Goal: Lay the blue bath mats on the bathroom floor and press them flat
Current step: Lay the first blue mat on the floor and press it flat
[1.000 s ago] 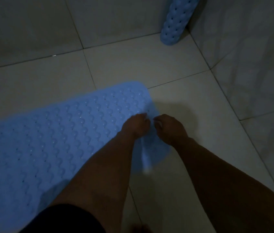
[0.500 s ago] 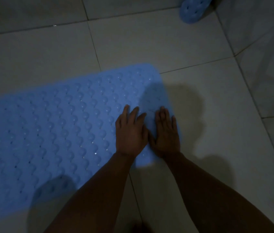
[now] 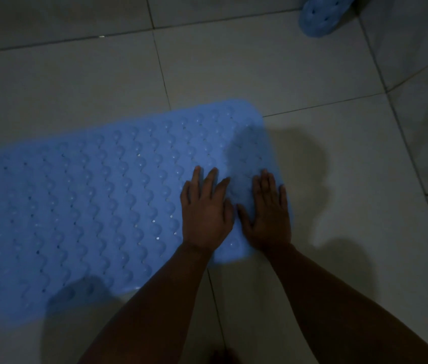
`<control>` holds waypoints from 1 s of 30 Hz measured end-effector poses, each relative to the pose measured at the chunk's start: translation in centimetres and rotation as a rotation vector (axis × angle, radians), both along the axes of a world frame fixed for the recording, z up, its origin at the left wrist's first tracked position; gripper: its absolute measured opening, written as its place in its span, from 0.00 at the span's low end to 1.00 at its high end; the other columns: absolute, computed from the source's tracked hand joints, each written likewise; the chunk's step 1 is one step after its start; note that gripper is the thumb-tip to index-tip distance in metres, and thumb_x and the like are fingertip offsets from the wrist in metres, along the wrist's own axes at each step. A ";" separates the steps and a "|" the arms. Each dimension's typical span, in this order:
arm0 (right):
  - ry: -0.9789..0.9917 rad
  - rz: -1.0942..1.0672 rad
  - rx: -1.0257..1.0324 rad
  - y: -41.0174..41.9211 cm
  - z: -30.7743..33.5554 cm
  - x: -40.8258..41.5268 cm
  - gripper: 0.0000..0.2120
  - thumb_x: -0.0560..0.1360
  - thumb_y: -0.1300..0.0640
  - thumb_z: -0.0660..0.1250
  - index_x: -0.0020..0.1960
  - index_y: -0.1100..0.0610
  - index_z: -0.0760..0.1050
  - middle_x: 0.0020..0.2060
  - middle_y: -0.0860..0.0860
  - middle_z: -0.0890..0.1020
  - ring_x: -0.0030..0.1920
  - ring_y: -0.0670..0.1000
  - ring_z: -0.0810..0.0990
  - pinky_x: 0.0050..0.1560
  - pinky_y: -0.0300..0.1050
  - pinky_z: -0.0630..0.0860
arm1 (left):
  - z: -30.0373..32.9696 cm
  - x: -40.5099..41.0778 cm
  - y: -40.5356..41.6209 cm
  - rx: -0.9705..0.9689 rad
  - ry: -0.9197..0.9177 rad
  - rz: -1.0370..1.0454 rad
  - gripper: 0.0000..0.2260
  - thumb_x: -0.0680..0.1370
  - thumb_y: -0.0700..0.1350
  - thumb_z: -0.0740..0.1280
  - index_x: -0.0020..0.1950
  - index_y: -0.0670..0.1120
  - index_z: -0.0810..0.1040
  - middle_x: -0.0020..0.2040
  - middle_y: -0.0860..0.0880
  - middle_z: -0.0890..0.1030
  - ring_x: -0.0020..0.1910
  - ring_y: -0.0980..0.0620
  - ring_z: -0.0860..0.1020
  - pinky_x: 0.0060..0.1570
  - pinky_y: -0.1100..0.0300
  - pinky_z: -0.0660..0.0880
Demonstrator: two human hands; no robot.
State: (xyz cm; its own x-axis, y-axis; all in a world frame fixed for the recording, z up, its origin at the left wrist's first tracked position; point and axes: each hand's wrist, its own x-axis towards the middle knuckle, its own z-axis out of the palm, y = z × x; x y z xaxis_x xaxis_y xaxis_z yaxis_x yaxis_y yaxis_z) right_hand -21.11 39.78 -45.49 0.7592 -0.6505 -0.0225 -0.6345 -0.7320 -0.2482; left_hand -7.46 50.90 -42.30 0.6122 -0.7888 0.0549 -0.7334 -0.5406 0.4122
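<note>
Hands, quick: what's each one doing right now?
Left hand: open, flat, pressing the mat.
Right hand: open, flat, pressing the mat's right end.

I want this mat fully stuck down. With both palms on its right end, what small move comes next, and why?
Probably slide both flat hands leftward. The left hand and right hand press only the right end of the blue bumpy rubber bath mat; its long left stretch is untouched. The rolled blue mat can wait.

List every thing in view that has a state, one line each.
Unrolled mat: spread flat on the floor tiles.
Rolled mat: rolled up, standing in the far corner.
Left hand: fingers straight, palm down on the unrolled mat.
Right hand: fingers straight, palm down on its right end.
</note>
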 end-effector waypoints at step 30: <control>-0.284 -0.092 0.038 -6.0 4.6 3.9 0.15 0.80 0.46 0.62 0.52 0.55 0.82 0.55 0.55 0.83 0.61 0.57 0.77 0.60 0.52 0.75 | -2.3 -4.8 0.5 0.100 -0.073 -0.137 0.37 0.81 0.68 0.58 0.83 0.48 0.60 0.84 0.40 0.55 0.83 0.34 0.50 0.75 0.27 0.53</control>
State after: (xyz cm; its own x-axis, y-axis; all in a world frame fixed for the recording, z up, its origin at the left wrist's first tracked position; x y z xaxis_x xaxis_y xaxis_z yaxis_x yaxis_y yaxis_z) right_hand -17.16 33.79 -40.94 0.6763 -0.7197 0.1567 -0.5991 -0.6612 -0.4515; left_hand -12.24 51.38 -44.60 0.4959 -0.8683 0.0118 -0.8288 -0.4693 0.3046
